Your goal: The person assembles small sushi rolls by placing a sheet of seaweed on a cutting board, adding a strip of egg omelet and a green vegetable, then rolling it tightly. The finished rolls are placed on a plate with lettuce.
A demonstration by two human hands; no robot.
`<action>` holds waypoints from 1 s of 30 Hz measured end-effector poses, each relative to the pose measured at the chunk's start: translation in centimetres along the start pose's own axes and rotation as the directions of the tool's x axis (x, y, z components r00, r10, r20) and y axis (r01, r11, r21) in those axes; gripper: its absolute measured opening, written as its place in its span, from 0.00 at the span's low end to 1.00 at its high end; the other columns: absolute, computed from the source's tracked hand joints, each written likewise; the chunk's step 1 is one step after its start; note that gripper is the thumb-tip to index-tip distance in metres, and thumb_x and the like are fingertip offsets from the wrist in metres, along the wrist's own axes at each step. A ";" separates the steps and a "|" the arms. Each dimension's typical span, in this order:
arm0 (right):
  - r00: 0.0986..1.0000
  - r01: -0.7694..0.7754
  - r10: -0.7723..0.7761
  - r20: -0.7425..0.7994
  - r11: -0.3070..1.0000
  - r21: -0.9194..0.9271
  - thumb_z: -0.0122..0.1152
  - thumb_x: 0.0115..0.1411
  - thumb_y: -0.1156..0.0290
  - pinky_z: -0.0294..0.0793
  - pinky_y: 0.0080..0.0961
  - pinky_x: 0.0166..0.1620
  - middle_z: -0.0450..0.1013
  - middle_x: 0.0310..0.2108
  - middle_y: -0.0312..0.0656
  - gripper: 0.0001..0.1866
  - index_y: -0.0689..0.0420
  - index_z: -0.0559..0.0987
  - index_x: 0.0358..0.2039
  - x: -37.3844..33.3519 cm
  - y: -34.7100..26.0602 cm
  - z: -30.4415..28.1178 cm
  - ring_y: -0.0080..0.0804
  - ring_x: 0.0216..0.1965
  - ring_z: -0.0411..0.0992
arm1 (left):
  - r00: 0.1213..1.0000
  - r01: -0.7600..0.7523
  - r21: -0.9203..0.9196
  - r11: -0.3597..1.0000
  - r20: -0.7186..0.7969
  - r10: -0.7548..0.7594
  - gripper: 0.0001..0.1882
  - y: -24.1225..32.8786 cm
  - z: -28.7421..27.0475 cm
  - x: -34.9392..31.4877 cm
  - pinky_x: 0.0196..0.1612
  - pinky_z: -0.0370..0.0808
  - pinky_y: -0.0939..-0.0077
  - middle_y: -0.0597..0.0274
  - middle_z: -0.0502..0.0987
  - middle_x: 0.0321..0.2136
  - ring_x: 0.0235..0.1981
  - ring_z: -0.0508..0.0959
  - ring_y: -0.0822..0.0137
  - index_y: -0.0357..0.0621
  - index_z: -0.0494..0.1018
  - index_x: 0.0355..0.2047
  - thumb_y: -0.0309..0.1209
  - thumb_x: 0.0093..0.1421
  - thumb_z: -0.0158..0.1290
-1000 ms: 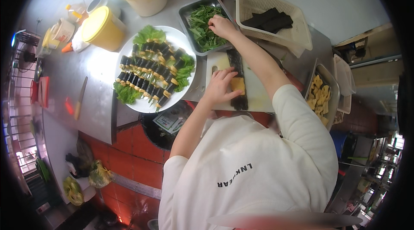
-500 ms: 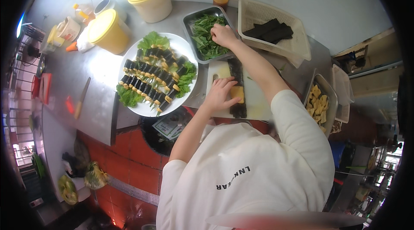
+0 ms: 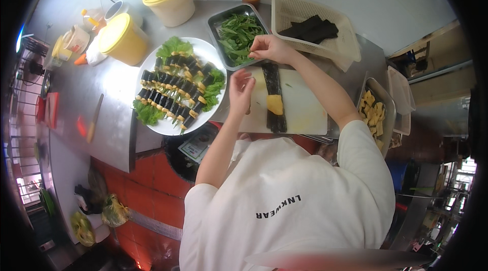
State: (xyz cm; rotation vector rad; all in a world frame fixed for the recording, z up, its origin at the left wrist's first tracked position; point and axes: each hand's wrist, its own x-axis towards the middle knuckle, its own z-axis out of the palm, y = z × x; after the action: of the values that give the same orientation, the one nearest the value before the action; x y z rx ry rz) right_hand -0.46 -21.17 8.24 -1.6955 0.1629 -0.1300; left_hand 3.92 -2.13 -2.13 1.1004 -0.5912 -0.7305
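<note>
The seaweed strip (image 3: 273,82) runs lengthwise near to far; left hand (image 3: 240,93) parted, right hand (image 3: 272,49) narrow, contents unclear.

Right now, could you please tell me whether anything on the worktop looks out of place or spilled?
Only something minor: a small green scrap lies loose on the cutting board, right of the dark strip, apart from the leaves in the metal tray. Nothing else stands out.
</note>
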 end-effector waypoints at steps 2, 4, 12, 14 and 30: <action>0.997 0.004 -0.009 0.074 0.998 0.059 0.61 0.57 0.78 0.73 0.18 0.40 0.76 0.30 0.37 0.05 0.63 0.77 0.34 -1.4 0.1 0.2 0.19 0.34 0.74 | 0.996 0.072 -0.240 0.968 0.071 -0.056 0.32 1.8 -0.4 0.8 0.55 0.71 0.64 0.48 0.68 0.51 0.50 0.73 0.58 0.46 0.54 0.60 0.30 0.59 0.57; 0.993 -0.065 0.062 0.103 0.998 0.026 0.60 0.57 0.79 0.74 0.18 0.42 0.76 0.32 0.38 0.07 0.64 0.77 0.37 -2.9 -0.2 1.1 0.20 0.35 0.74 | 0.965 0.148 -0.387 0.910 0.257 -0.048 0.41 3.6 -0.5 1.1 0.53 0.73 0.63 0.49 0.67 0.52 0.51 0.73 0.58 0.50 0.48 0.64 0.29 0.55 0.60; 0.990 -0.133 0.137 0.045 0.988 -0.079 0.60 0.56 0.74 0.73 0.18 0.41 0.77 0.32 0.37 0.08 0.64 0.80 0.35 -8.0 0.0 2.8 0.19 0.34 0.73 | 0.960 0.002 0.170 0.985 0.276 -0.049 0.22 6.3 1.8 0.2 0.42 0.75 0.82 0.63 0.76 0.37 0.37 0.77 0.74 0.36 0.73 0.49 0.20 0.52 0.62; 0.991 -0.136 0.136 -0.004 0.990 -0.029 0.61 0.55 0.73 0.72 0.18 0.39 0.77 0.30 0.36 0.08 0.63 0.80 0.33 -9.1 0.7 3.0 0.18 0.32 0.72 | 0.952 -0.036 0.305 0.952 0.300 -0.060 0.20 5.6 1.4 0.1 0.41 0.75 0.82 0.65 0.77 0.36 0.36 0.77 0.75 0.36 0.75 0.47 0.21 0.53 0.62; 0.936 -0.014 -0.210 -0.283 0.780 -0.625 0.60 0.49 0.75 0.73 0.31 0.36 0.71 0.30 0.44 0.07 0.60 0.79 0.31 -15.0 8.3 7.3 0.42 0.30 0.71 | 0.710 -0.630 0.525 0.572 0.688 0.151 0.09 1.8 1.5 -0.6 0.38 0.75 0.67 0.56 0.78 0.29 0.33 0.76 0.55 0.37 0.78 0.29 0.18 0.44 0.57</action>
State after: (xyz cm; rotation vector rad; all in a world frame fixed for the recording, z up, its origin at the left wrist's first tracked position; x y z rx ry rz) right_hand -14.16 -12.36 -0.83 -2.3408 0.4098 -0.4988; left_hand 2.83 -2.06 0.05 1.3905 -1.7583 -0.3674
